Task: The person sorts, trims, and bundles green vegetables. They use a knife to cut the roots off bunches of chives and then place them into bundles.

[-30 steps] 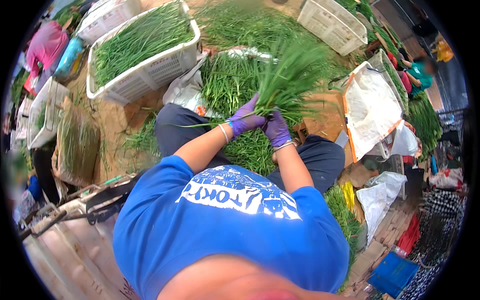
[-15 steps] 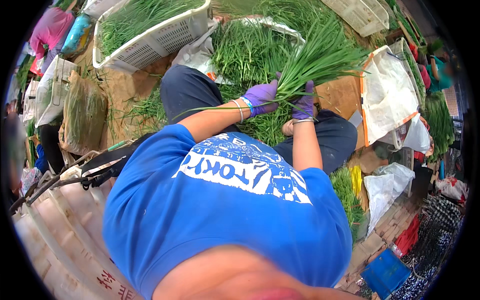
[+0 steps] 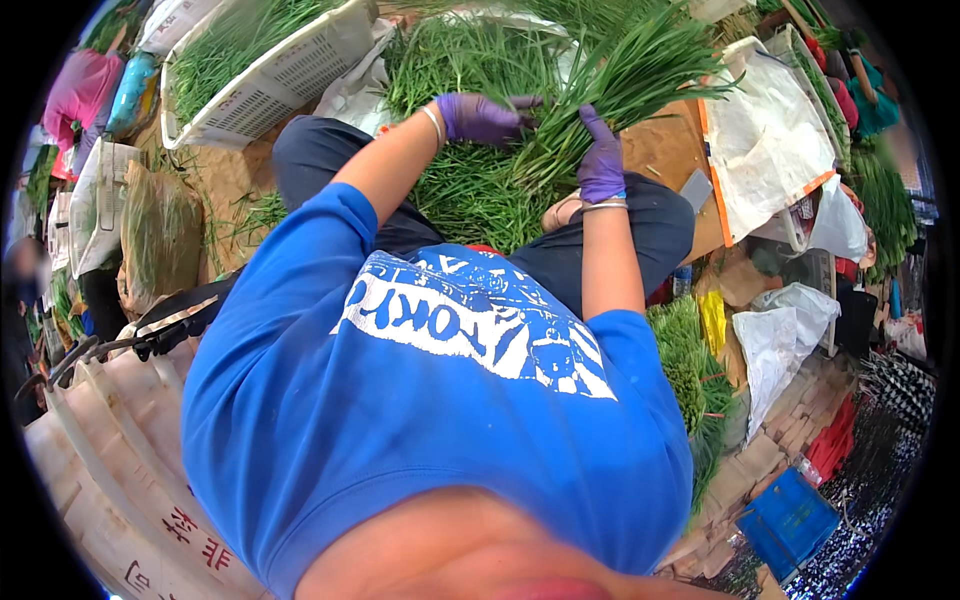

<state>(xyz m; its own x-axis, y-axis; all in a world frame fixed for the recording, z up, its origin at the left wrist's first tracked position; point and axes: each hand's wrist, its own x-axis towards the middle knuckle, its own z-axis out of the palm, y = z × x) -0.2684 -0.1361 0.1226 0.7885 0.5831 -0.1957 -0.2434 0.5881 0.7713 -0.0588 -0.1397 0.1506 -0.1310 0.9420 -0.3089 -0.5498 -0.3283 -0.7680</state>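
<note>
A bunch of long, flat garlic chives (image 3: pixel 625 80) slants up and to the right over my lap. My right hand (image 3: pixel 602 168), in a purple glove, grips its lower part, thumb on the near side and the other fingers hidden by the leaves. Just left of the bunch, my left hand (image 3: pixel 484 118), also gloved in purple, is open with its fingers stretched toward the stems. Loose chives (image 3: pixel 465 195) lie between my legs below both hands. Beyond my left hand, a thick heap of chives (image 3: pixel 470 65) rests on white sheeting.
A white slotted crate (image 3: pixel 265 95) full of chives stands at the far left, near a bulging clear bag (image 3: pixel 160 235). To the right are a white sack with orange edging (image 3: pixel 765 140), a phone-like flat object (image 3: pixel 697 188) and a blue container (image 3: pixel 788 522). Other people work at both sides.
My left hand has come off the bunch, moved left and opened. The right hand still holds the chives, slightly lower and further left in view. The whole view has shifted a little.
</note>
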